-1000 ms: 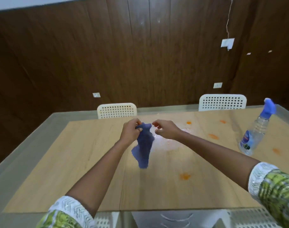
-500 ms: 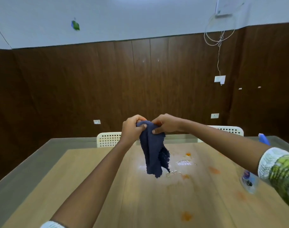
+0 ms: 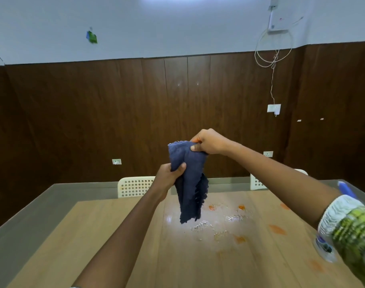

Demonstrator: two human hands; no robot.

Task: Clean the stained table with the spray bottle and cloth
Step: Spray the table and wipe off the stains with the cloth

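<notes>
2 bare hands are holding a dark blue, rough-woven cloth (image 3: 189, 179) up in the air at the centre of the frame, above the light wood-grain table with its grey glass border (image 3: 115, 235). The right hand (image 3: 208, 142) is sitting higher, pinching the cloth's top edge between its thumb and curled fingers, while the left hand (image 3: 169, 177) is sitting lower and to the left, gripping the cloth's left side with its thumb pressed across the fabric. The cloth is hanging down from both grips in loose folds, its frayed lower end dangling clear of the tabletop. Below and to the right of it, several orange stains (image 3: 277, 229) are dotting the wood, mixed with glistening wet droplets (image 3: 233, 218) around the centre right of the frame. A clear plastic spray bottle with a blue nozzle (image 3: 345, 189) is standing at the right edge of the frame, mostly hidden behind the right forearm and its white-and-green patterned sleeve (image 3: 351, 229). 2 white perforated plastic chairs (image 3: 136, 187) are standing at the table's far side, in front of a dark brown wood-panelled wall (image 3: 73, 121).
</notes>
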